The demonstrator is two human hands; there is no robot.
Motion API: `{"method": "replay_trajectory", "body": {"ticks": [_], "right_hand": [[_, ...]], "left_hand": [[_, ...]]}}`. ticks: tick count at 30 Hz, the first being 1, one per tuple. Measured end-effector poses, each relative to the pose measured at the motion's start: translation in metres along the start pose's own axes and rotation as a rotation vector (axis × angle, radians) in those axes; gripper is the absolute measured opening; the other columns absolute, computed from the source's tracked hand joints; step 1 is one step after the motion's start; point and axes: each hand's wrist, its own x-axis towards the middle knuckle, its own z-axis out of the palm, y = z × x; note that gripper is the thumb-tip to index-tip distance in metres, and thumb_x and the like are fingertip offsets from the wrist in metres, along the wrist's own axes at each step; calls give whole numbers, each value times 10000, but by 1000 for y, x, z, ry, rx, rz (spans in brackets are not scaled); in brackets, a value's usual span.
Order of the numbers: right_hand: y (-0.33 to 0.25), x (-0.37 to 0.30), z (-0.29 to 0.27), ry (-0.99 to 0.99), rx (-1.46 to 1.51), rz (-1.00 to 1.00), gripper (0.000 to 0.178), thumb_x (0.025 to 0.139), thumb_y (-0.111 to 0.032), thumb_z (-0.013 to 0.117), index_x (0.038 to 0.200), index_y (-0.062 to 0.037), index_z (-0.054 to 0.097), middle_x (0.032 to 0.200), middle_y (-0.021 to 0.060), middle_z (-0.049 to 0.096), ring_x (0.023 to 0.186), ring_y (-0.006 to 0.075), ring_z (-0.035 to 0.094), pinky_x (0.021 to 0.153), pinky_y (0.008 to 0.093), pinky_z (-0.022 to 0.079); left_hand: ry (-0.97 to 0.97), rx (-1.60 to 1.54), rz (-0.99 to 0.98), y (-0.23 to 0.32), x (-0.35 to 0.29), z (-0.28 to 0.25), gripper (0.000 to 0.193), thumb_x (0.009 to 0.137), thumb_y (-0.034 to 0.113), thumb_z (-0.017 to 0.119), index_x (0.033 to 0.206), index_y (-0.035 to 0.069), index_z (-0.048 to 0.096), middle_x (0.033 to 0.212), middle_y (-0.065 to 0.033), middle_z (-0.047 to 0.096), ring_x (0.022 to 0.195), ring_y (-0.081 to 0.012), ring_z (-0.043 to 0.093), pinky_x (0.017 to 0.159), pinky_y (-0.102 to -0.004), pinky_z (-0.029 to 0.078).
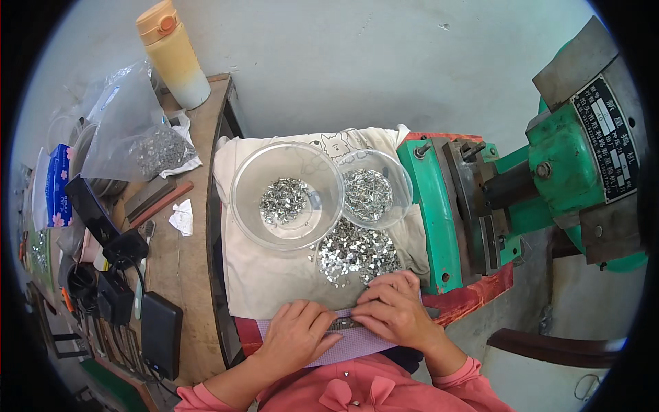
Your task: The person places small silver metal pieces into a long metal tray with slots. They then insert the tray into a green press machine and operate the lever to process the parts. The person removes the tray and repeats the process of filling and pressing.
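My left hand [295, 336] and my right hand [397, 310] are close together at the near edge of the cloth-covered work surface. Between them lies a narrow dark metal strip [348, 323], with the fingers of each hand bent over one end. Its underside and ends are hidden. Just beyond my right fingers, a loose pile of small shiny metal pieces [357, 253] spreads on the beige cloth [264, 278]. A large clear tub [240, 223] holds similar metal bits. To its right, a smaller clear bowl [405, 180] contains thin pin-like metal parts.
A green press machine [439, 220] stands close on the right. On the left, a wooden table [182, 275] carries a yellow bottle [175, 58], a plastic bag of metal pieces [161, 151], a black power bank [162, 335] and cables. A wooden chair part [556, 349] is at lower right.
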Motion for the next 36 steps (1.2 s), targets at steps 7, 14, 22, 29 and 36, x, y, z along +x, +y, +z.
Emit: {"method": "replay_trajectory", "body": {"ticks": [7, 14, 22, 29, 36], "right_hand": [[9, 27, 17, 140, -137, 48, 164, 733, -203, 845, 873, -177, 764, 965, -45, 646, 1022, 208, 588, 956, 439, 345], [8, 32, 20, 145, -160, 58, 177, 712, -191, 851, 853, -171, 747, 961, -42, 641, 1024, 213, 589, 956, 444, 342], [5, 29, 21, 170, -176, 62, 174, 724, -136, 819, 862, -142, 714, 998, -26, 632, 1051, 221, 578, 969, 444, 338], [5, 18, 13, 172, -52, 56, 190, 710, -121, 822, 864, -149, 714, 971, -32, 650, 1038, 217, 589, 980, 437, 338], [-4, -12, 16, 115, 13, 75, 177, 720, -133, 829, 872, -148, 739, 958, -35, 641, 1023, 210, 587, 978, 430, 333]], "left_hand": [[-1, 87, 24, -6, -4, 4, 285, 753, 221, 822, 980, 100, 700, 967, -27, 613, 871, -244, 584, 746, -378, 460], [36, 54, -30, -8, -1, -1, 277, 733, 196, 828, 958, 95, 702, 928, -33, 621, 864, -246, 596, 739, -381, 462], [56, -27, -27, -6, 1, 4, 283, 720, 179, 841, 943, 87, 693, 927, -39, 629, 852, -257, 598, 738, -385, 459], [79, -34, -8, -8, 5, 7, 268, 718, 169, 844, 911, 86, 677, 906, -39, 633, 838, -254, 593, 715, -390, 443], [83, -49, 1, -5, 12, 12, 249, 737, 186, 841, 898, 94, 674, 915, -28, 628, 845, -248, 584, 715, -381, 431]]}}
